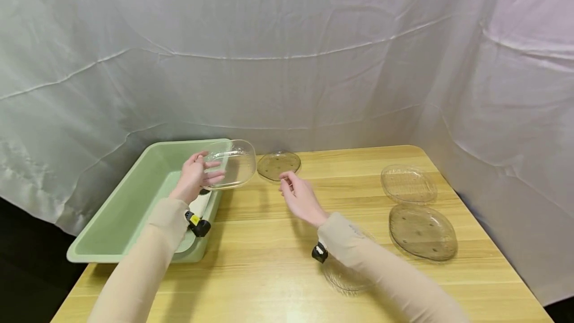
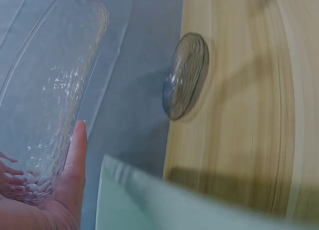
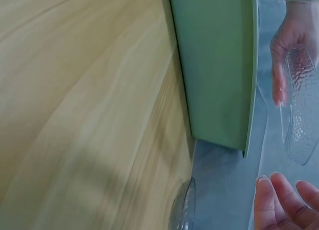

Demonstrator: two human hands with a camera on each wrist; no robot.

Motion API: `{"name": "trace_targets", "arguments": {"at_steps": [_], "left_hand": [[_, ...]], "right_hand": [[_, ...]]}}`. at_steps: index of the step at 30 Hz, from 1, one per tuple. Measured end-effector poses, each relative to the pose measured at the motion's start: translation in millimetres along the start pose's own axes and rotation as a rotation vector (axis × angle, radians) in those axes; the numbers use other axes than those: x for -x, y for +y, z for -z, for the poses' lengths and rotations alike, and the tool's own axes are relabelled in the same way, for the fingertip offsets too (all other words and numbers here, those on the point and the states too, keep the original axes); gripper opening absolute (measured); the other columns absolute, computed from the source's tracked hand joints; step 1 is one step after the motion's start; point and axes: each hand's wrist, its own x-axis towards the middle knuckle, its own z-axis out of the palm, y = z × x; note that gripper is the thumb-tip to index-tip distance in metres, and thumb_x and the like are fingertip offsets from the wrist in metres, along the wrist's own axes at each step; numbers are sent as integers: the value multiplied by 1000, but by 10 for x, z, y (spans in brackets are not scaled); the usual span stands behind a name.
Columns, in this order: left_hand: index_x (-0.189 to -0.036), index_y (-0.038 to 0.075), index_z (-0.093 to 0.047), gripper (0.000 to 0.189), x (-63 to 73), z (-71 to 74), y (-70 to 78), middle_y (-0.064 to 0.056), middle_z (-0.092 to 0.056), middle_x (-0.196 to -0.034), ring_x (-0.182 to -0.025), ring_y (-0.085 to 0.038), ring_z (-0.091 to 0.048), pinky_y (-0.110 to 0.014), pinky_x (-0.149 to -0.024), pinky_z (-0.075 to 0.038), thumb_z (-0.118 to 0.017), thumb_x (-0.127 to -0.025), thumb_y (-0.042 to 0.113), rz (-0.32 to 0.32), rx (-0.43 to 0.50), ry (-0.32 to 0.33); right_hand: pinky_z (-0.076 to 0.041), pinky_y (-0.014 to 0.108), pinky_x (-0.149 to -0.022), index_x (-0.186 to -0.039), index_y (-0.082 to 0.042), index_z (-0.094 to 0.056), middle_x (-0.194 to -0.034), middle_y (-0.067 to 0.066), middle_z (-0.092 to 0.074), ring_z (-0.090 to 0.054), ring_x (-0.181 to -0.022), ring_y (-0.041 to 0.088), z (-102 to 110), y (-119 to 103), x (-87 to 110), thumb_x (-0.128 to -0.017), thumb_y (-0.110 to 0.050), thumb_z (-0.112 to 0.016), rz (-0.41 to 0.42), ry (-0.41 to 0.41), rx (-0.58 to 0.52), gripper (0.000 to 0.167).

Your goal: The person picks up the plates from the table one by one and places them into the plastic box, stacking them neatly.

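My left hand (image 1: 195,177) holds a clear textured glass dish (image 1: 239,164) up over the right rim of a green basin (image 1: 130,197). In the left wrist view the thumb (image 2: 75,160) lies along the dish's side, and the other fingers show through the glass. The right hand (image 1: 301,198) hovers above the table with loosely bent fingers and holds nothing. Just beyond it a brown-tinted glass dish (image 1: 279,163) sits by the table's back edge. In the right wrist view, the right fingertips (image 3: 285,187) are apart from the held clear dish (image 3: 301,115).
On the right of the wooden table (image 1: 264,243) lie a clear glass dish (image 1: 408,184) and a brown one (image 1: 422,232). Another clear dish (image 1: 345,279) is partly hidden under my right forearm. A grey curtain (image 1: 278,83) hangs behind the table.
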Motion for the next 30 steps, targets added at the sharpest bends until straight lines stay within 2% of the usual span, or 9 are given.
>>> {"name": "trace_targets", "arguments": {"at_steps": [3, 7, 14, 20, 24, 28, 30], "left_hand": [[-162, 10, -5, 55, 13, 115, 6, -29, -29, -161, -81, -7, -73, -26, -85, -62, -9, -110, 26, -2, -11, 8], [-162, 9, -1, 56, 37, 283, 8, -29, -25, -163, -80, -4, -73, -25, -85, -62, -8, -110, 27, 9, -19, 9], [-162, 10, 9, 58, 60, 603, -29, -28, -14, -166, -86, -4, -72, -29, -97, -58, -5, -109, 27, 39, -6, -2], [-161, 11, 12, 58, 74, 832, -78, -27, -8, -167, -86, -5, -73, -27, -92, -60, -4, -108, 25, 59, 29, 11], [-161, 10, 14, 58, 74, 957, -112, -28, -9, -167, -86, -6, -73, -27, -91, -61, -4, -108, 24, 62, 44, 15], [-160, 7, 14, 58, 65, 1060, -149, -30, -18, -162, -85, -7, -73, -28, -92, -61, -4, -107, 23, 62, 40, 22], [-160, 7, 14, 58, 71, 1110, -164, -31, -17, -162, -85, -7, -74, -29, -93, -60, -4, -107, 22, 64, 39, 21]], "right_hand": [[-59, 30, -79, -127, -3, -59, -99, 12, -70, -70, -91, 30, -48, -22, -1, -106, -18, -41, -3, -26, -14, 31], [-58, 28, -76, -126, -6, -60, -97, 9, -71, -71, -88, 27, -104, -41, 3, -106, -18, -41, 1, -42, 13, 31], [-57, 26, -75, -128, -5, -59, -98, 9, -71, -70, -89, 26, -165, -91, 35, -105, -17, -40, 24, -96, 6, 32], [-57, 24, -78, -129, -5, -59, -99, 6, -71, -70, -88, 19, -243, -118, 59, -105, -17, -40, 65, -163, 34, 32], [-57, 26, -81, -129, -3, -60, -98, 7, -72, -69, -87, 16, -296, -141, 67, -104, -16, -40, 104, -177, 72, 34], [-57, 26, -83, -130, -3, -60, -99, 8, -73, -68, -88, 15, -338, -167, 78, -104, -16, -40, 131, -202, 86, 36], [-57, 26, -84, -130, -3, -59, -100, 8, -72, -69, -90, 16, -354, -177, 86, -104, -16, -40, 141, -217, 92, 35]]}}
